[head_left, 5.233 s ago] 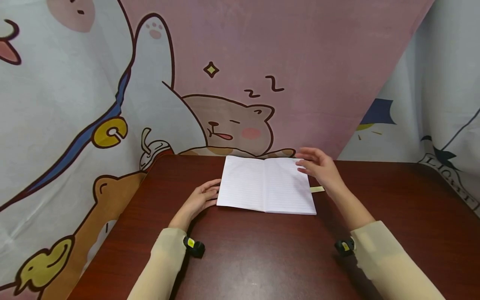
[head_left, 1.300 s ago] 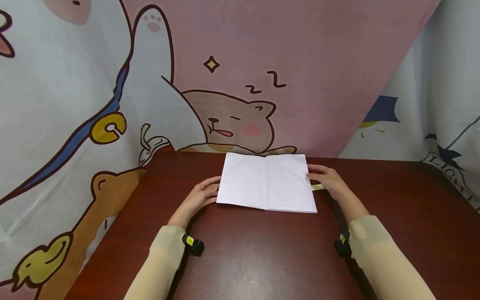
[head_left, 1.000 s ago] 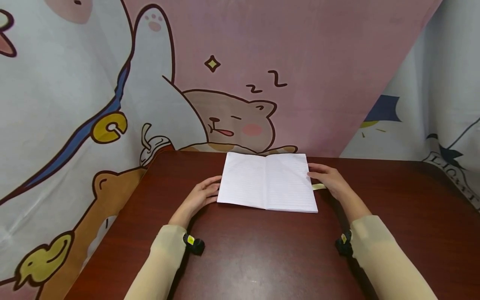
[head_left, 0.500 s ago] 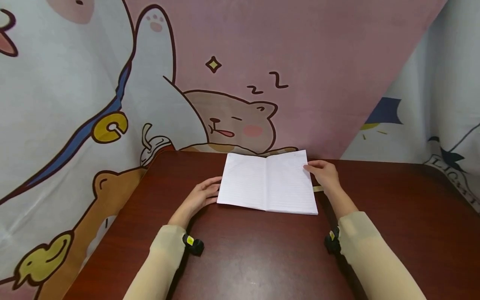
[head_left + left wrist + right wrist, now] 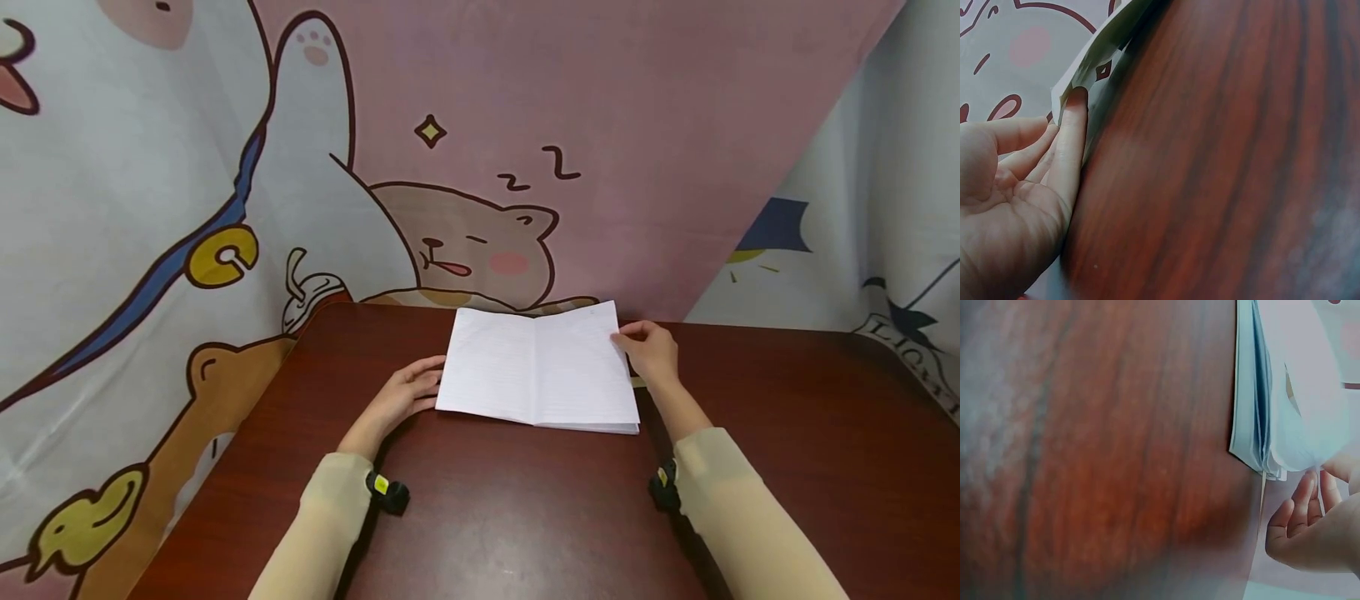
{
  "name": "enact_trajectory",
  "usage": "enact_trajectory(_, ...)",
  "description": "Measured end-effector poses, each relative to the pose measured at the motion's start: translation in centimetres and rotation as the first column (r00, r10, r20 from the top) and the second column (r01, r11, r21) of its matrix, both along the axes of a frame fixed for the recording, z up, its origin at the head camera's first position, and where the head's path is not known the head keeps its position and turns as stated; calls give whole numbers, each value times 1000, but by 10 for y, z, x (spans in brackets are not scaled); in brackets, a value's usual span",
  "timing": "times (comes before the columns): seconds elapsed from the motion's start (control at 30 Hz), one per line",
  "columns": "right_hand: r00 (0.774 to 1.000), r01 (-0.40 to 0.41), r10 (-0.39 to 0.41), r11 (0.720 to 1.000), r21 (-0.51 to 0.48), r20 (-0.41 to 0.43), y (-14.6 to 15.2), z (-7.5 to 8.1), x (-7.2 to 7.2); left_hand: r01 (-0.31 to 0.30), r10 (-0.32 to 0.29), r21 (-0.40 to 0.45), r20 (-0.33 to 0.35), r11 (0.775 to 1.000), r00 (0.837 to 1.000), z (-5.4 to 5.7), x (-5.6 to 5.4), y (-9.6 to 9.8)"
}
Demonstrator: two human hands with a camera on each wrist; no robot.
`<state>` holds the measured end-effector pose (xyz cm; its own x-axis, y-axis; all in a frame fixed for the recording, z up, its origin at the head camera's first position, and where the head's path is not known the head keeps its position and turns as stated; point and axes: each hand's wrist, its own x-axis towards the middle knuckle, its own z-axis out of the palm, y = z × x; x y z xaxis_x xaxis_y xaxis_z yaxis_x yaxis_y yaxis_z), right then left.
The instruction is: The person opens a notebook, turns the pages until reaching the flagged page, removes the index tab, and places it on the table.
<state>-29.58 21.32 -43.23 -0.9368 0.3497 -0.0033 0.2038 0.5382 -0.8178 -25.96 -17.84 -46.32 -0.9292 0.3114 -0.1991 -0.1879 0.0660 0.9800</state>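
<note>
An open lined notebook point(image 5: 491, 367) lies near the back edge of the table, its white pages facing up. My right hand point(image 5: 652, 354) pinches the outer edge of a right-hand page point(image 5: 581, 358); in the right wrist view that page point(image 5: 1310, 381) bows up from the stack. Along the left edge my left hand point(image 5: 393, 400) lies with fingers fairly straight. One fingertip point(image 5: 1077, 103) reaches under the raised notebook edge point(image 5: 1094, 53) in the left wrist view. A pale yellow strip point(image 5: 638, 382) sticks out at the right side, partly hidden by the right hand.
The dark reddish-brown table point(image 5: 465, 500) extends in front of the notebook and to both sides. A printed cloth point(image 5: 637, 150) with cartoon animals hangs right behind the table. Each wrist carries a small black camera point(image 5: 388, 493).
My right hand has come down from above the right page to its edge and taken hold of a page, lifting its outer side slightly. The left hand has stayed at the left edge.
</note>
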Motion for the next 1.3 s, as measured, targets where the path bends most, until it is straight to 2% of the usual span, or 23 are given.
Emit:
enact_trajectory(0.37, 994, -29, 39, 995, 91, -107, -5, 1, 4, -9, 9, -19, 8, 1000, 1000, 1, 2, -2)
enact_trajectory(0.6, 984, -61, 73, 995, 76, -164, -6, 3, 4, -5, 5, -21, 1, 1000, 1000, 1, 2, 0)
enact_trajectory(0.87, 985, -125, 128, 991, 38, -118, -6, 8, 11, -16, 17, -27, 11, 1000, 1000, 4, 2, 1)
enact_trajectory(1.3, 965, -247, 247, 969, 10, -87, -7, 7, 19, -14, 14, -24, 10, 1000, 1000, 3, 2, 1)
